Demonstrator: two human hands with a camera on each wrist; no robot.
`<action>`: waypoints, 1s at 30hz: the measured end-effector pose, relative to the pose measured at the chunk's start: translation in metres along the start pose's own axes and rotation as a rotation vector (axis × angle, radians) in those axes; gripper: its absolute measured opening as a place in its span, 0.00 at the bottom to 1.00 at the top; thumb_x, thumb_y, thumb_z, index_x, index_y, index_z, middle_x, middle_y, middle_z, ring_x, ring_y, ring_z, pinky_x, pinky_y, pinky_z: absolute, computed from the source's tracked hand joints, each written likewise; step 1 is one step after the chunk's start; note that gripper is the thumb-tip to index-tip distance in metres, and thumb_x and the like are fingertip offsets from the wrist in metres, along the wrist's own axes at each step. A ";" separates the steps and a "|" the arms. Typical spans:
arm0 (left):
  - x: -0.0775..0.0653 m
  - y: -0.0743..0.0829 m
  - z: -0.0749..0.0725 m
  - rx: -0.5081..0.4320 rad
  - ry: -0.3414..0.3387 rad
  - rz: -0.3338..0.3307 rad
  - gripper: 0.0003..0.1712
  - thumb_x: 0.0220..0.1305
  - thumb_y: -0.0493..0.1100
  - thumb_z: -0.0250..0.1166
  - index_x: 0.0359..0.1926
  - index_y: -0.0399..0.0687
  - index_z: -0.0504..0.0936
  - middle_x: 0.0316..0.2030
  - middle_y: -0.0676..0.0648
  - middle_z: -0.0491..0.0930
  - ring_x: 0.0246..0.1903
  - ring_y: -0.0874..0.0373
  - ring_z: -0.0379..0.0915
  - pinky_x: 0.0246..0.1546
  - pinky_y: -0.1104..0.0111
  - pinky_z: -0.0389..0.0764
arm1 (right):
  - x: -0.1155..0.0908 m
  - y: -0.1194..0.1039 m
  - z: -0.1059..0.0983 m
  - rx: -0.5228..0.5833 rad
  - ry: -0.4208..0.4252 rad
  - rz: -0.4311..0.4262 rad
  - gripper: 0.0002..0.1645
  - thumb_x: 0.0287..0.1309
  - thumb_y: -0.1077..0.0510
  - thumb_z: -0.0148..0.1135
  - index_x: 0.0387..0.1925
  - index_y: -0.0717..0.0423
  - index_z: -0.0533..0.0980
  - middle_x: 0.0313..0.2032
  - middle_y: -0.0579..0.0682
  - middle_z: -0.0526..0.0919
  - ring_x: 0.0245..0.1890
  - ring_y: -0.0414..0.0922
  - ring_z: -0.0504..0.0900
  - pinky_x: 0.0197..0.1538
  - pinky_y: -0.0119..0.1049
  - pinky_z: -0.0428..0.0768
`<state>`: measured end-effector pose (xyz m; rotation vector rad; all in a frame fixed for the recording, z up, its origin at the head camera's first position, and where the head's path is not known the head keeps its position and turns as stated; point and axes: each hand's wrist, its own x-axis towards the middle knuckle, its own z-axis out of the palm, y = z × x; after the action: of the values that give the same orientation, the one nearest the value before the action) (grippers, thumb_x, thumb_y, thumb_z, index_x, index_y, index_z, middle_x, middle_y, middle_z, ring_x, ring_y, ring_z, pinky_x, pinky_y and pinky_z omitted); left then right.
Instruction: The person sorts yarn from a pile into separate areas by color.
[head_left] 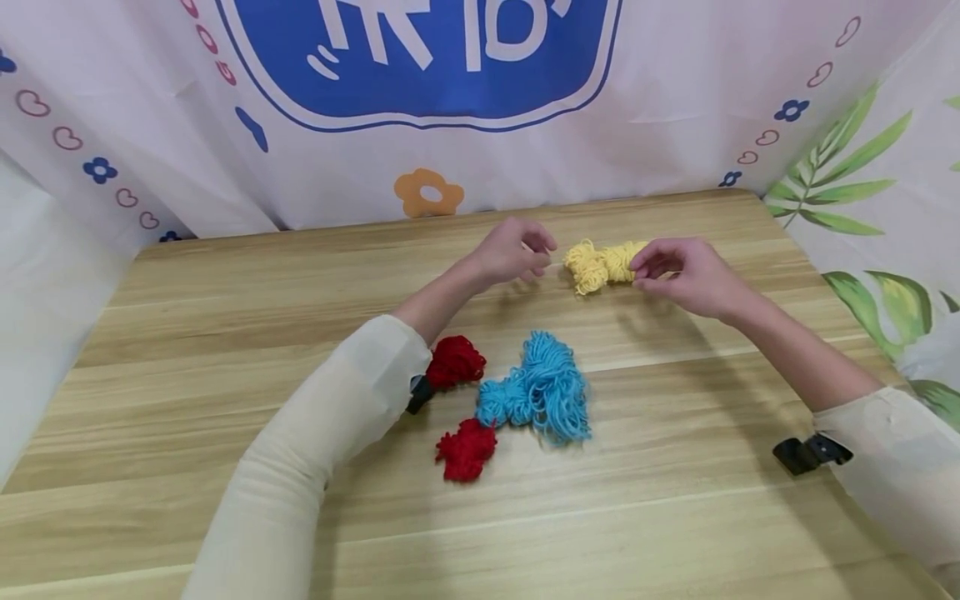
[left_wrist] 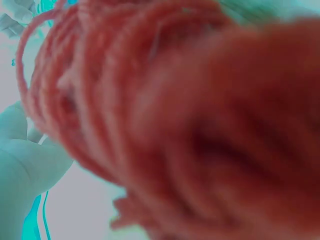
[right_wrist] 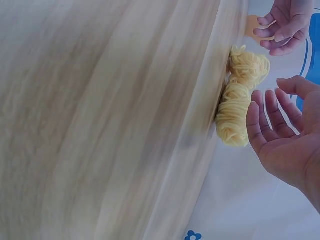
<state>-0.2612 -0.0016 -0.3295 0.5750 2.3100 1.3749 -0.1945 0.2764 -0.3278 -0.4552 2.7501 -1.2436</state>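
Broadly, the room is screened by a white cloth (head_left: 675, 150) bearing a blue printed sign (head_left: 450, 92), with a leaf-patterned sheet (head_left: 855, 192) at the right. Close against the cloth, a wood-grain counter (head_left: 637, 508) is set. On it, a blue skein (head_left: 536, 392) is laid near the middle, probably narrowed at one side by a tie. Farther back, two hands are held with fingers loosely curved and nothing gripped: the left hand (head_left: 510, 254) just off one end of the yellow skein (head_left: 600, 265), the right hand (head_left: 686, 275) at the other, seemingly so that both ends can be reached; whether it is touched cannot be told. Smallest, two red clumps (head_left: 467, 450) are placed beside the blue yarn, one partly hidden by the left sleeve (head_left: 330, 408).
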 end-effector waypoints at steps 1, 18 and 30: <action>-0.001 0.000 -0.001 0.011 -0.002 0.007 0.15 0.73 0.31 0.60 0.57 0.28 0.79 0.43 0.40 0.79 0.44 0.43 0.83 0.48 0.53 0.85 | 0.000 -0.001 0.001 0.000 -0.004 -0.003 0.10 0.63 0.71 0.67 0.46 0.69 0.81 0.41 0.56 0.85 0.37 0.37 0.81 0.41 0.24 0.79; -0.024 0.001 -0.011 0.110 -0.055 0.077 0.15 0.72 0.32 0.63 0.56 0.29 0.81 0.43 0.39 0.82 0.46 0.40 0.81 0.46 0.54 0.86 | 0.001 -0.008 0.008 0.002 -0.056 -0.054 0.12 0.61 0.73 0.67 0.47 0.70 0.81 0.40 0.58 0.86 0.38 0.37 0.81 0.41 0.24 0.79; -0.037 -0.001 -0.016 0.098 -0.054 0.086 0.14 0.73 0.33 0.63 0.55 0.30 0.81 0.42 0.40 0.82 0.45 0.42 0.82 0.47 0.52 0.86 | 0.003 -0.010 0.014 0.002 -0.084 -0.081 0.12 0.61 0.73 0.68 0.46 0.70 0.82 0.41 0.59 0.86 0.39 0.38 0.80 0.41 0.24 0.79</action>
<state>-0.2390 -0.0332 -0.3193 0.7402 2.3445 1.2726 -0.1919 0.2595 -0.3295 -0.6097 2.6846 -1.2147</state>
